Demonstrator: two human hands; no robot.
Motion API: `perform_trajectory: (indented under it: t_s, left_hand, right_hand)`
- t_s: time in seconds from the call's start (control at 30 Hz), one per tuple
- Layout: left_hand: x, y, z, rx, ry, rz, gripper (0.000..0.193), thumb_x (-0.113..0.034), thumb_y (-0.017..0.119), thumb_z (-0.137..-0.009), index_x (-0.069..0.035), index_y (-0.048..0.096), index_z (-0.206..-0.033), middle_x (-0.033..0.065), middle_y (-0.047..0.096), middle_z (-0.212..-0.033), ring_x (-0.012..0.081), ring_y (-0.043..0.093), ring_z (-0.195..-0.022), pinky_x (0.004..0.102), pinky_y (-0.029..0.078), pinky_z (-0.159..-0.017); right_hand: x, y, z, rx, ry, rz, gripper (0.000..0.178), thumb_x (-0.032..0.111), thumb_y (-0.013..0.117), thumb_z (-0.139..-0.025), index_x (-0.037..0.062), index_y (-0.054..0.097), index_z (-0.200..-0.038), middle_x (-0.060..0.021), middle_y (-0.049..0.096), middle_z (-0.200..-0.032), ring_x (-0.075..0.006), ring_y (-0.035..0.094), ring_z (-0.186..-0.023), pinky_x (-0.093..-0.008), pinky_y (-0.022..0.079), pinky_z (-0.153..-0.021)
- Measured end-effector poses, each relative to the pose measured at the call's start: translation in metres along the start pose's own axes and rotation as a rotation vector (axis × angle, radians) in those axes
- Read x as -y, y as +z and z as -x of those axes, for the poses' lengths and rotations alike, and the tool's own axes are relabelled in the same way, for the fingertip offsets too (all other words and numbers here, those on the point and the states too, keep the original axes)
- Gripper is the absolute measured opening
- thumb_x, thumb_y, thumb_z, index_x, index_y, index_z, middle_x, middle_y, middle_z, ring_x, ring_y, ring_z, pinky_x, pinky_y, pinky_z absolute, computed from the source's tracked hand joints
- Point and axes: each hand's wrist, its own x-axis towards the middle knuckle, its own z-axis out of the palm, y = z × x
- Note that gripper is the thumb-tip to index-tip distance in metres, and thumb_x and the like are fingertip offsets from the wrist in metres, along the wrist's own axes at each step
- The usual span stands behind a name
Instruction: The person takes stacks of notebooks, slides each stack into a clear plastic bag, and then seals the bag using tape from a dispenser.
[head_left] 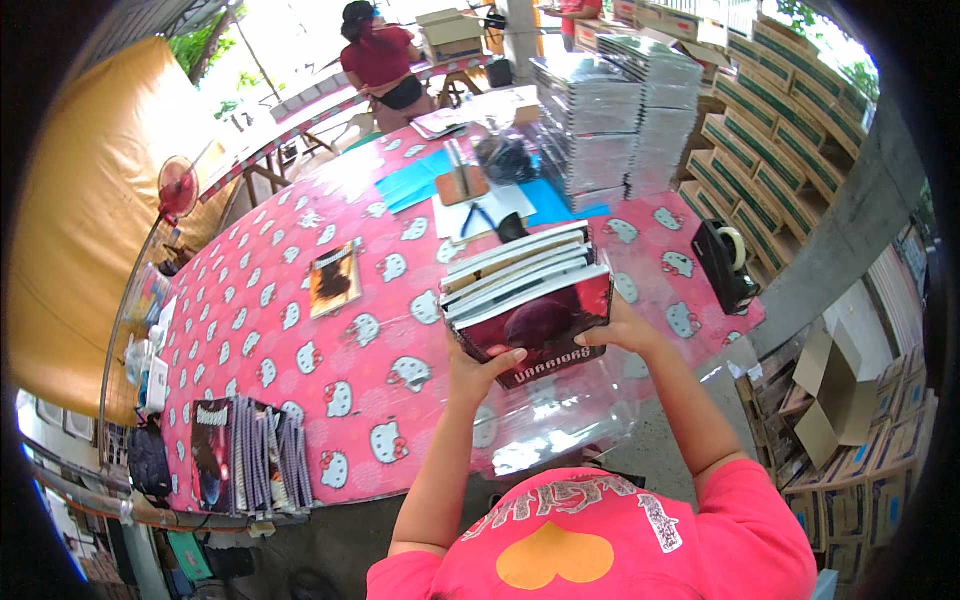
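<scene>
You hold a stack of books between both hands, above the pink tabletop.

Your left hand clasps its near-left corner, your right hand its right edge. A tape dispenser stands right of your right hand; a single book lies well left.

The stack of books has glossy paper covers, the front one dark red and shiny, with matt white page edges showing along the top. The counter wears a smooth pink printed cloth, seemingly plastic-coated, and a clear glossy plastic sheet hangs over its near edge, catching glare. The tape dispenser is black, hard plastic. The tall piles behind look wrapped in shiny clear film. The boxes at the right are matt cardboard. The blue sheets are matt paper.
</scene>
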Motion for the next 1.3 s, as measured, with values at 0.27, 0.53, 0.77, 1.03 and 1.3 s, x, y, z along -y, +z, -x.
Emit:
perform_trajectory:
  t_s: [0.27, 0.53, 0.77, 1.03, 1.3]
  left_hand:
    - [0.1, 0.068, -0.018, 0.028, -0.043, 0.012, 0.081, 0.0, 0.08, -0.054, -0.004, 0.036, -0.122, 0.008, 0.055, -0.104, 0.0179, 0.059, -0.089, 0.0316, 0.053, -0.074]
    - [0.102, 0.07, -0.006, -0.088, -0.12, 0.041, 0.058, 0.006, 0.075, -0.058, -0.003, 0.054, -0.111, 0.0068, 0.061, -0.101, 0.0191, 0.06, -0.092, 0.0333, 0.052, -0.08]
    - [0.114, 0.091, -0.002, -0.188, -0.201, 0.007, 0.043, 0.004, 0.08, -0.057, 0.0, 0.061, -0.095, 0.0048, 0.065, -0.086, 0.0149, 0.062, -0.078, 0.03, 0.053, -0.074]
    - [0.133, 0.082, 0.0, -0.208, -0.089, -0.022, 0.045, 0.001, 0.082, -0.054, -0.001, 0.06, -0.094, 0.0051, 0.065, -0.087, 0.0131, 0.062, -0.077, 0.0295, 0.052, -0.072]
    - [0.128, 0.091, -0.006, -0.294, 0.051, -0.008, 0.056, -0.007, 0.083, -0.055, -0.002, 0.056, -0.103, 0.0081, 0.064, -0.096, 0.0163, 0.062, -0.086, 0.0309, 0.051, -0.078]
  right_hand:
    - [-0.065, -0.087, 0.019, -0.104, 0.025, -0.096, 0.091, 0.019, 0.086, -0.055, 0.0038, 0.033, -0.128, -0.0059, 0.048, -0.115, -0.0173, 0.045, -0.11, -0.0312, 0.036, -0.094]
    - [-0.089, -0.103, 0.003, 0.005, -0.032, -0.147, 0.097, 0.016, 0.087, -0.053, 0.0039, 0.03, -0.13, -0.0082, 0.046, -0.119, -0.0184, 0.043, -0.114, -0.032, 0.036, -0.096]
    - [-0.112, -0.11, 0.003, 0.156, 0.259, -0.021, 0.116, 0.019, 0.087, -0.053, 0.0023, 0.013, -0.141, -0.012, 0.037, -0.133, -0.0222, 0.037, -0.123, -0.0343, 0.03, -0.104]
    - [-0.019, -0.143, -0.012, 0.44, -0.162, 0.648, 0.121, 0.039, 0.084, -0.053, -0.0011, 0.011, -0.141, -0.0215, 0.016, -0.145, -0.0332, 0.012, -0.136, -0.0405, 0.011, -0.111]
    - [0.048, -0.044, -0.039, 0.578, -0.221, 1.267, 0.121, 0.06, 0.074, -0.055, 0.0018, 0.013, -0.142, -0.0235, 0.017, -0.145, -0.0383, 0.015, -0.135, -0.0488, 0.014, -0.109]
